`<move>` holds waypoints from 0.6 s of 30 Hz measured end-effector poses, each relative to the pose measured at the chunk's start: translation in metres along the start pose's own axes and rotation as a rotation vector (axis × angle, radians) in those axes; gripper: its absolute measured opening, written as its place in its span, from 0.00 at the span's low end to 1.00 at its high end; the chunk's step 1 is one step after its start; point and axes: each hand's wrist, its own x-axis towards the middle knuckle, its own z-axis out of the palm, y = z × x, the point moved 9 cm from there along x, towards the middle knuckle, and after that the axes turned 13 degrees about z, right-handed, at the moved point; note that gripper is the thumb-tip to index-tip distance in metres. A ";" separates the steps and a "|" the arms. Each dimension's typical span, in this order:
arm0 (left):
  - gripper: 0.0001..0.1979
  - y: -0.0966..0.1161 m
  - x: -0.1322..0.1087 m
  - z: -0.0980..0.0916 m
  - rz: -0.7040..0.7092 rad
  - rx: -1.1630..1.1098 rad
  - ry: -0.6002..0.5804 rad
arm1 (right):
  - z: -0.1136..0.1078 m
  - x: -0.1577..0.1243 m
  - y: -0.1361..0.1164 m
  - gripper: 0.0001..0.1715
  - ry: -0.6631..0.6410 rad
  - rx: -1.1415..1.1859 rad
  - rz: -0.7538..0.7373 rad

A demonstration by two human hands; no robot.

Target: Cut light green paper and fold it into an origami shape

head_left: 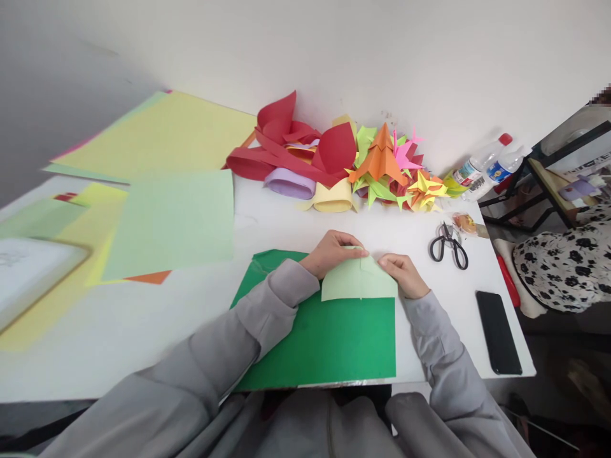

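A pale green sheet of paper (pixel 359 280), folded with slanted upper corners and a crease down its middle, is held over a dark green board (pixel 324 343). My left hand (pixel 337 253) pinches its top edge between thumb and fingers. At the upper right slanted edge, my right hand (pixel 405 273) has its thumb and fingers closed on the paper. The paper's lower edge is straight and faces me. Part of the board lies hidden under my left sleeve.
Black-handled scissors (pixel 449 245) and a black phone (pixel 499 333) lie on the right. Folded paper pieces (pixel 382 159), red paper loops (pixel 291 143) and plastic bottles (pixel 489 166) line the wall. Coloured sheets (pixel 176 222) spread across the left, near a white box (pixel 38 273).
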 end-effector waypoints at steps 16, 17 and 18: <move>0.09 0.014 -0.007 0.036 0.192 0.243 -0.379 | 0.018 -0.004 0.000 0.24 -0.103 -0.174 -0.006; 0.09 0.014 -0.007 0.037 0.189 0.246 -0.394 | 0.020 -0.005 -0.001 0.24 -0.116 -0.176 -0.011; 0.10 0.014 -0.008 0.037 0.186 0.248 -0.410 | 0.021 -0.005 -0.002 0.24 -0.126 -0.177 -0.016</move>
